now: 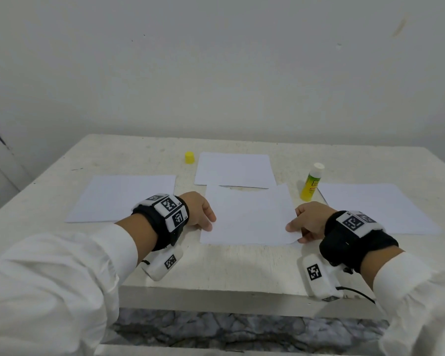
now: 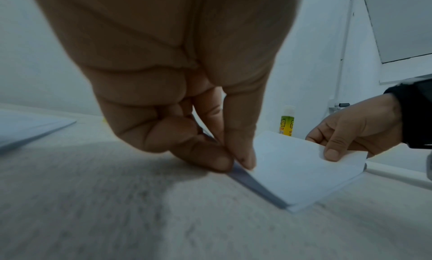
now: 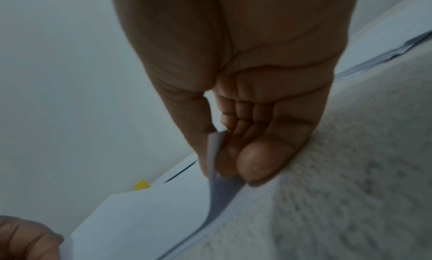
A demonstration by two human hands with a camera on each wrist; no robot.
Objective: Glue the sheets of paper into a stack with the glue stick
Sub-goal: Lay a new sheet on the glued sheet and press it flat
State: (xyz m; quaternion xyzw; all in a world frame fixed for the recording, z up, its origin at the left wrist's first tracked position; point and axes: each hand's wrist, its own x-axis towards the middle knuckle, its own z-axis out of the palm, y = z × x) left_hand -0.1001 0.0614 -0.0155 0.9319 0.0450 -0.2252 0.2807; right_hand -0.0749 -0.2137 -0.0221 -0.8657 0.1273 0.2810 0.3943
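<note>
A white sheet of paper [image 1: 247, 217] lies in the middle of the table, lifted slightly at its sides. My left hand [image 1: 203, 217] pinches its left edge between thumb and fingers; the wrist view shows the same pinch [image 2: 236, 164]. My right hand [image 1: 297, 228] pinches the right edge, thumb on top, and bends the paper [image 3: 215, 171] upward there. An uncapped glue stick [image 1: 310, 182] with a yellow-green label stands upright just beyond my right hand. Its yellow cap [image 1: 189, 157] sits at the back left. More white sheets lie to the left [image 1: 123, 199], behind [image 1: 234, 169] and to the right [image 1: 375, 206].
The off-white table [image 1: 216, 268] ends at a front edge close to my wrists, with marbled floor [image 1: 242, 327] below. A plain wall [image 1: 216, 73] rises directly behind the table. The glue stick [image 2: 287, 122] stands near the held sheet's far right corner.
</note>
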